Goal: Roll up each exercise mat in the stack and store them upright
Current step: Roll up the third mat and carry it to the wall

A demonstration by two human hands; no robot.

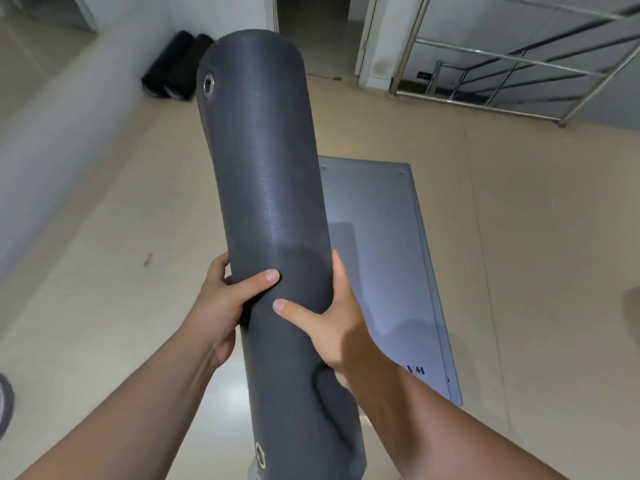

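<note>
A dark grey rolled exercise mat (263,188) with metal eyelets fills the middle of the view, held off the floor and pointing away from me. My left hand (221,306) grips its left side, thumb across the front. My right hand (332,320) grips its right side, thumb also on the front. Behind it, a stack of flat grey mats (388,244) lies on the floor. Two rolled black mats (176,67) lean in the far corner against the wall.
A white wall (69,126) runs along the left. An open doorway (311,32) is straight ahead. A steel stair railing (512,64) stands at the right. Beige tiled floor (536,237) surrounds the stack. A grey shoe (5,400) shows at the left edge.
</note>
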